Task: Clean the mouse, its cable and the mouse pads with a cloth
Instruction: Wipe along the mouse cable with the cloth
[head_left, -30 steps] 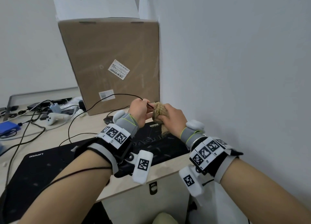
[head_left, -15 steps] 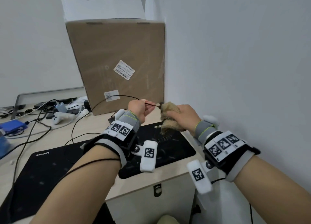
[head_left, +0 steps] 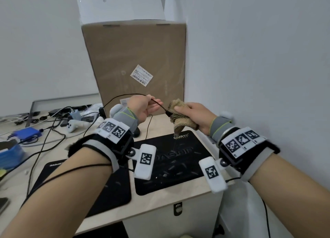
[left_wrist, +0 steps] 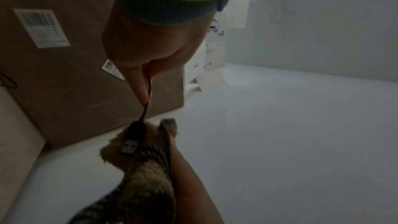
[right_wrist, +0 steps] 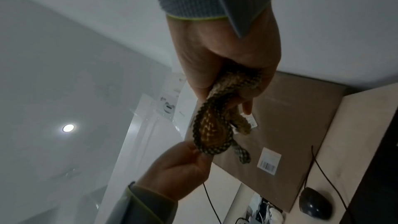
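The left hand (head_left: 141, 107) pinches the thin, limp cable (head_left: 157, 102) just behind its stiff plug (left_wrist: 134, 138), which rests on the soft cloth (head_left: 180, 117) bunched in the right hand (head_left: 196, 114) at three o'clock, above the surface.

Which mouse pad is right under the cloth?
The smaller black mouse pad at the desk's right corner, beside the wall. The cloth hangs above its far edge; the wider Lenovo pad lies farther left.
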Tool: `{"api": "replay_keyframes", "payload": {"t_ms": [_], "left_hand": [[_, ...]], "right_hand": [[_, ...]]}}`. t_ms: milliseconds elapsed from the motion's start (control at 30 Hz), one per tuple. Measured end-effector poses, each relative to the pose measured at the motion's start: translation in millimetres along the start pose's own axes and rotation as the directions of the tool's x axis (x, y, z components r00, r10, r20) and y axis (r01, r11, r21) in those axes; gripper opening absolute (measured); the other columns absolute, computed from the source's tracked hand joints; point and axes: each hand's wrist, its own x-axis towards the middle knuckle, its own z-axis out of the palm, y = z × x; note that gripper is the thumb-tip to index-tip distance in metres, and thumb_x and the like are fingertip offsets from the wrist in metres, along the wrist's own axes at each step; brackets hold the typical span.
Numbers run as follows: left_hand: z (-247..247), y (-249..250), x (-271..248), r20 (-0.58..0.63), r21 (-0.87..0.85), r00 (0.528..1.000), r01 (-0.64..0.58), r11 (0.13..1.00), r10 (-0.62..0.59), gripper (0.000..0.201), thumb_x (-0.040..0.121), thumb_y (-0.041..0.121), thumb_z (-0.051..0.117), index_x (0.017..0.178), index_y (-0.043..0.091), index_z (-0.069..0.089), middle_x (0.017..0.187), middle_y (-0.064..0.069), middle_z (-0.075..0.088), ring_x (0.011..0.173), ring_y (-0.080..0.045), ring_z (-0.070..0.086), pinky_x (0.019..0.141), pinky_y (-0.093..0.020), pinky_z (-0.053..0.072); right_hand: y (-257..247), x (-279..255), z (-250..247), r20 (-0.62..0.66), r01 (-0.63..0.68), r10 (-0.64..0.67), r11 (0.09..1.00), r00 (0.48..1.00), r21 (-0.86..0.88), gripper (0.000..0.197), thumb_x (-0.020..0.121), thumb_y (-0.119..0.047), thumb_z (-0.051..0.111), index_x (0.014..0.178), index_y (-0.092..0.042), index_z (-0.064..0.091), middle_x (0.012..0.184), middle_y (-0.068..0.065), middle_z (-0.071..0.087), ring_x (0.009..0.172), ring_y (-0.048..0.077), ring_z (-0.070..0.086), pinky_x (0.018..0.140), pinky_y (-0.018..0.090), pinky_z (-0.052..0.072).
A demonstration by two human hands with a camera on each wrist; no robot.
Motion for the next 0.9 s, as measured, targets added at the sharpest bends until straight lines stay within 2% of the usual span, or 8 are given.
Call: {"api": "replay_keyframes", "payload": {"t_ms": [167,333,467,567,633,733,767,900], "left_hand": [[-0.4,-8.3,5.0,-0.006,-0.005,1.0,0.017,1.0,-0.017,0.033,0.103,0.014,0.029,0.075,0.006,0.044,0.077,-0.009,0.058,0.036,-0.008,0.063,0.043,-0.014,0.051],[0.1,-18.4,5.2,0.026,-0.103,0.998,0.053,0.993,-0.051,0.033,0.104,0.011,0.027,0.076,0.005,0.043,0.078,-0.012,0.056,0.054,-0.016,0.066,0.046,-0.017,0.053],[-1.8,-27.4,8.1,-0.021,-0.1,0.999,0.046,0.994,-0.048,0.032,0.103,0.008,0.025,0.077,0.005,0.043,0.079,-0.012,0.055,0.094,-0.03,0.063,0.042,-0.015,0.052],[-1.8,-35.8,12.7,-0.068,-0.123,0.997,0.039,0.992,-0.048,0.032,0.103,0.006,0.025,0.076,0.005,0.042,0.078,-0.012,0.054,0.117,-0.034,0.056,0.049,-0.018,0.055],[-2.1,-41.7,13.2,-0.073,-0.144,0.996,0.035,0.989,-0.046,0.032,0.103,0.007,0.025,0.076,0.005,0.043,0.078,-0.011,0.054,0.106,-0.032,0.061,0.058,-0.02,0.057],[-4.6,-51.4,12.1,-0.042,-0.177,0.999,0.01,0.984,-0.018,0.03,0.103,0.011,0.028,0.079,0.005,0.044,0.08,-0.012,0.057,0.062,-0.018,0.069,0.049,-0.018,0.057],[-5.5,-55.9,10.8,-0.013,-0.171,1.0,0.02,0.985,-0.022,0.028,0.103,0.013,0.03,0.08,0.006,0.044,0.08,-0.011,0.057,0.058,-0.016,0.067,0.049,-0.018,0.057],[-4.6,-73.4,-4.3,0.204,0.054,0.967,0.148,0.987,-0.156,0.013,0.099,0.024,0.046,0.094,0.013,0.052,0.081,-0.004,0.058,0.069,-0.016,0.057,0.06,-0.024,0.054]], "right_hand": [[7.1,12.5,28.2,0.069,0.031,-0.025,0.995,0.997,-0.092,0.037,0.079,-0.023,0.075,0.11,-0.007,0.063,0.096,0.01,0.069,0.087,0.021,0.066,0.088,0.039,0.054],[18.9,15.3,40.9,0.088,-0.027,0.035,0.996,0.996,-0.083,0.029,0.08,-0.007,0.071,0.107,0.001,0.061,0.085,0.013,0.064,0.071,0.023,0.063,0.071,0.035,0.055],[24.8,16.2,40.3,0.105,-0.106,0.107,0.994,0.989,-0.015,0.006,0.087,0.0,0.06,0.088,-0.005,0.062,0.075,0.01,0.061,0.063,0.019,0.06,0.058,0.024,0.053],[30.1,18.9,37.9,0.065,-0.135,0.134,0.991,0.989,0.007,0.011,0.088,-0.005,0.061,0.082,-0.014,0.063,0.076,0.007,0.063,0.066,0.019,0.06,0.064,0.028,0.052],[34.7,22.0,37.2,0.017,-0.14,0.14,0.99,0.99,-0.027,0.005,0.086,-0.014,0.065,0.081,-0.016,0.065,0.08,0.007,0.065,0.072,0.023,0.063,0.073,0.033,0.053],[42.1,23.6,33.0,-0.045,-0.157,0.156,0.988,0.987,-0.009,0.011,0.081,-0.027,0.07,0.081,-0.016,0.068,0.085,0.008,0.069,0.08,0.026,0.065,0.084,0.04,0.052],[44.0,22.7,31.4,-0.04,-0.162,0.164,0.986,0.986,0.045,0.011,0.082,-0.025,0.07,0.082,-0.014,0.068,0.082,0.008,0.069,0.075,0.024,0.065,0.079,0.038,0.053],[50.7,13.1,27.9,0.038,-0.2,0.197,0.966,0.98,0.166,0.008,0.088,-0.012,0.063,0.085,-0.004,0.063,0.07,0.01,0.066,0.054,0.016,0.065,0.055,0.025,0.055]]}}
